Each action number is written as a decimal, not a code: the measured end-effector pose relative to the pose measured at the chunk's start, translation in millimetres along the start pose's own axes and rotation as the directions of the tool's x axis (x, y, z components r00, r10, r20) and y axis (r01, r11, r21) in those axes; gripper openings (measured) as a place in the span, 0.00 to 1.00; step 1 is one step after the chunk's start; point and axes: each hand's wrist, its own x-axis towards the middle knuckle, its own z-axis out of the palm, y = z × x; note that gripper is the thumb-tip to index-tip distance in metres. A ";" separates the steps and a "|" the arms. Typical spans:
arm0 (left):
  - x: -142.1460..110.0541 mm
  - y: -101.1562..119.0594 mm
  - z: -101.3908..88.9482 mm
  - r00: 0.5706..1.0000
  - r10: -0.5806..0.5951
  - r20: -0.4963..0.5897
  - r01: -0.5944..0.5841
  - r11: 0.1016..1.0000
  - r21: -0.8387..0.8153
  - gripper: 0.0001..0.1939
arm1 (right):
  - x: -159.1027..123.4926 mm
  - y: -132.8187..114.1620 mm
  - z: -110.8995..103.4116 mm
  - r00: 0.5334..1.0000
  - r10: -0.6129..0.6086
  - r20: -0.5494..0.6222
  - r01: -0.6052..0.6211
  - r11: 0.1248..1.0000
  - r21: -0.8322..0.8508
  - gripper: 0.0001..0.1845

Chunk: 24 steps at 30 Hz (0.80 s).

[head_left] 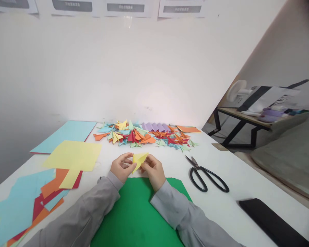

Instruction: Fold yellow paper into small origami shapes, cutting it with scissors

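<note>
Between my hands is a small folded piece of yellow paper [139,160], held up just above the far edge of a green mat [141,212]. My left hand [122,167] pinches its left side between thumb and fingers. On the other side, my right hand [153,169] grips the lower right edge, with the thumb in front. The paper has a pointed corner at the upper right. Behind the hands lies a heap of small folded paper planes [136,136] in yellow, orange, red, blue and green.
Black-handled scissors [199,169] lie to the right, blades partly apart. Closer on the right is a long black object [270,219]. Yellow sheets [74,156], a light blue sheet [67,135] and coloured scraps [18,199] cover the left. A zigzag purple paper [156,127] stands near the wall.
</note>
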 end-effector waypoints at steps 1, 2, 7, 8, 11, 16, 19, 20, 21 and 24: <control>0.0 -1.4 -0.4 1.000 0.003 0.024 -0.003 1.000 0.006 0.22 | -0.5 0.0 0.1 1.000 -0.014 0.015 0.014 1.000 -0.019 0.11; 0.0 -2.5 -0.7 0.999 0.005 0.047 -0.005 1.000 0.008 0.23 | -1.0 -0.2 0.3 0.999 -0.021 0.025 0.022 0.999 -0.036 0.11; -0.7 -3.5 0.3 1.000 0.005 0.017 -0.005 1.000 0.006 0.23 | -5.2 -1.7 1.7 0.997 -0.068 0.036 0.074 0.980 -0.183 0.13; -1.1 -3.5 0.7 1.000 0.009 0.007 -0.009 1.000 0.007 0.24 | -6.3 -2.1 2.0 0.994 -0.102 0.046 0.110 0.966 -0.235 0.14; -2.2 -5.4 0.7 0.997 0.059 0.045 -0.060 0.998 0.023 0.25 | -9.7 -3.2 2.6 0.968 -0.220 0.124 0.251 0.886 -0.390 0.14; -1.2 -11.5 -2.5 0.987 0.153 0.054 -0.156 0.986 0.057 0.20 | -14.0 -5.2 4.2 0.909 -0.336 0.247 0.415 0.776 -0.474 0.14; 1.0 -13.3 -4.4 0.981 0.193 0.031 -0.194 0.977 0.084 0.17 | -15.3 -5.9 4.8 0.900 -0.347 0.264 0.435 0.759 -0.485 0.14; 1.8 -13.7 -5.0 0.977 0.210 0.021 -0.211 0.972 0.101 0.15 | -15.4 -5.9 4.7 0.902 -0.347 0.257 0.431 0.759 -0.488 0.14; 2.6 -14.2 -5.5 0.973 0.231 0.008 -0.230 0.966 0.121 0.14 | -15.4 -5.6 4.5 0.907 -0.346 0.238 0.420 0.763 -0.492 0.14; 4.8 -16.2 -6.5 0.959 0.281 -0.031 -0.273 0.951 0.147 0.12 | -14.2 -3.8 3.1 0.936 -0.323 0.138 0.347 0.796 -0.496 0.13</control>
